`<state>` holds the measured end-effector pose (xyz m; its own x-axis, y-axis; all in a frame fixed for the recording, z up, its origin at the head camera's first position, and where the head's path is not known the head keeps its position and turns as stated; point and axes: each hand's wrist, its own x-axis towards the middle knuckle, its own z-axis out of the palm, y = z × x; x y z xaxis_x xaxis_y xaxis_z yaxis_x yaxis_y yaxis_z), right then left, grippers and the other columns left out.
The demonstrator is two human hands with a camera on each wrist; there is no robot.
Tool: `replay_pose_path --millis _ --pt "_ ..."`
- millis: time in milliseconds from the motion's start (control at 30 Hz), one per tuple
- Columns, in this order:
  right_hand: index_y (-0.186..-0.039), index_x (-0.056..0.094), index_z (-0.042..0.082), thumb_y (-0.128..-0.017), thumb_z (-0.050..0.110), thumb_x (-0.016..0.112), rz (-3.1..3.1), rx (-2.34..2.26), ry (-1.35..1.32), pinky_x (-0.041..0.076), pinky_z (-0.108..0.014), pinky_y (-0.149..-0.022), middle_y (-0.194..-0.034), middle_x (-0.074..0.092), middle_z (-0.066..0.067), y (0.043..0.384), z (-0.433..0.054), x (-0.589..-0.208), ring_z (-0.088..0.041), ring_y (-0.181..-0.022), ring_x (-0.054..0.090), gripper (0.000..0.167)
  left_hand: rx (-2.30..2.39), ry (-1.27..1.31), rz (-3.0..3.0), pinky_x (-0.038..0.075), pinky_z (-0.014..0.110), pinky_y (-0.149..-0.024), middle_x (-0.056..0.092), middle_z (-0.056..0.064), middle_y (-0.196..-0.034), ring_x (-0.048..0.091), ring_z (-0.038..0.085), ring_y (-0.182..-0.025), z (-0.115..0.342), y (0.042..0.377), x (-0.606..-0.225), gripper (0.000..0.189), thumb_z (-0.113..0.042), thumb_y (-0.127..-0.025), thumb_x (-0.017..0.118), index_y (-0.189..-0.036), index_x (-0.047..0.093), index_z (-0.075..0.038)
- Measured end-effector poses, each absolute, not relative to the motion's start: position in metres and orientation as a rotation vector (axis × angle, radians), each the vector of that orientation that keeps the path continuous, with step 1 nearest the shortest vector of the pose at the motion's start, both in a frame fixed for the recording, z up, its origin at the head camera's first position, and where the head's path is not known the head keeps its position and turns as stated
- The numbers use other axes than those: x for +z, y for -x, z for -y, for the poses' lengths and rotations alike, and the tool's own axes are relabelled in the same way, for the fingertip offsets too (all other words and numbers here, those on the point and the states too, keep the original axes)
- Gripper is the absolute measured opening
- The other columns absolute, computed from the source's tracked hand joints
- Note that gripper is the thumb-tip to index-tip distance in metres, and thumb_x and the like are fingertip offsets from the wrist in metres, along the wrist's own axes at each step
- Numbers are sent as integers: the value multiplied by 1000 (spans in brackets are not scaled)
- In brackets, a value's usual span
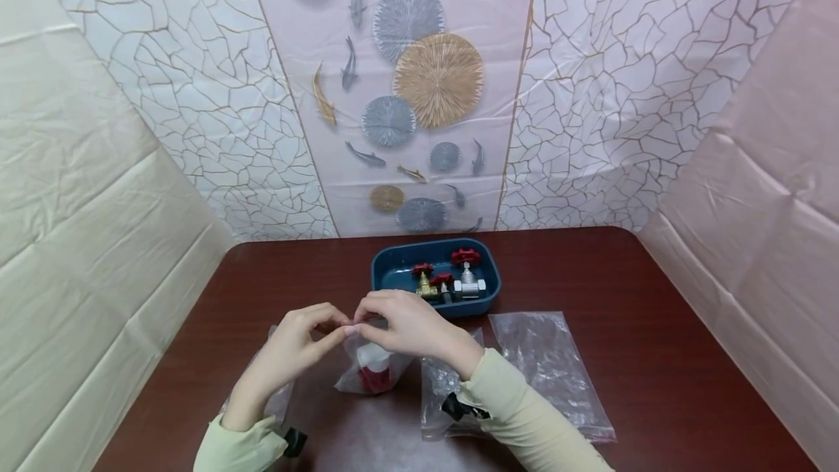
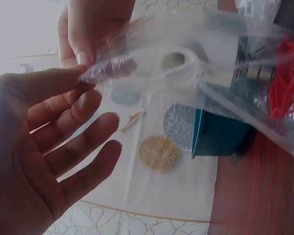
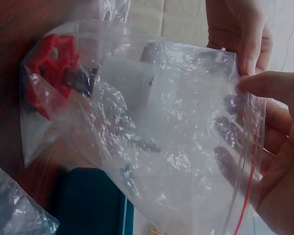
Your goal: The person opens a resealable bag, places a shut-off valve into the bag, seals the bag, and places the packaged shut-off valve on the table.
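Both hands meet at the top of a clear zip bag (image 3: 181,112) with a red line along its mouth. Inside it is a valve (image 1: 375,374) with a white body and a red handwheel (image 3: 51,73), which points downward. Thumb and index finger of the left hand (image 1: 291,344) pinch the bag's top edge. Close beside it, the right hand (image 1: 406,323) also pinches this edge between thumb and finger. In the left wrist view, the left hand's other fingers (image 2: 95,159) are spread, loosely bent.
Behind the hands stands a blue tray (image 1: 491,297) with several red-wheeled valves (image 1: 467,279). On the right lie flat clear bags (image 1: 550,363), one partly under the right forearm. Another clear bag (image 1: 280,403) lies by the left forearm on the dark red table (image 1: 682,384).
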<state>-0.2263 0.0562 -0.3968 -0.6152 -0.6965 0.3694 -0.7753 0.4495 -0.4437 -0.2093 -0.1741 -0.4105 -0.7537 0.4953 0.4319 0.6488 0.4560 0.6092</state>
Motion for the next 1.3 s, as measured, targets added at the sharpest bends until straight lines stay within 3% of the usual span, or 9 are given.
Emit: replay_pose_path --millis 367,767,1300 --pt "-99 70 19 -99 22 65 2594 1047 -1244 40 -19 -62 -92 63 13 231 -51 -404 -4 -68 48 6 -1195 999 2521 55 27 -66 66 -14 -89 63 6 -77 176 215 -418 6 -23 -96 71 -94 73 -18" --pt "-100 71 21 -99 25 66 2634 1020 -1260 43 -19 -65 -94 65 13 226 -52 -407 -3 -71 51 6 -1192 1108 2453 53 27 -60 64 -14 -87 61 6 -75 178 212 -422 11 -12 -93 73 -91 70 -23" --pt "-103 70 21 -100 29 64 2665 1021 -1195 43 -21 -64 -96 67 11 224 -58 -412 -3 -70 51 11 -1206 1164 2445 53 26 -62 64 -14 -86 62 7 -74 175 216 -422 8 -15 -93 73 -91 71 -22"
